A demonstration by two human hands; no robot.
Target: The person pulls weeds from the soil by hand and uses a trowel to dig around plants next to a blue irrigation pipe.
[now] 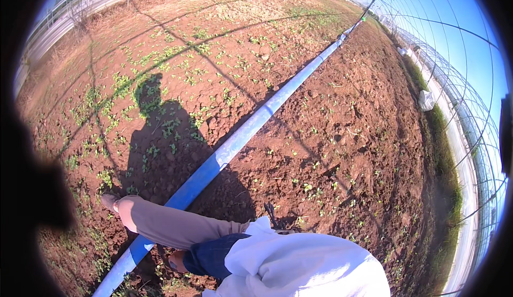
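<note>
Neither of my hands can be made out. My white top fills the lower middle of the picture. From it a limb in grey-brown cloth, looking like a trouser leg, stretches left across a long blue hose. It ends in a small brown shape, apparently a shoe, on the soil. Below it, a shorter dark blue piece of clothing ends in a brownish shape in shade; whether that is a foot or a hand I cannot tell. The flat hose runs from the lower left to the far upper right.
Reddish-brown soil lies on both sides, with small green seedlings mostly left of the hose. My shadow falls ahead. Curved metal hoops arch along the right, beside a grassy strip and a white bag.
</note>
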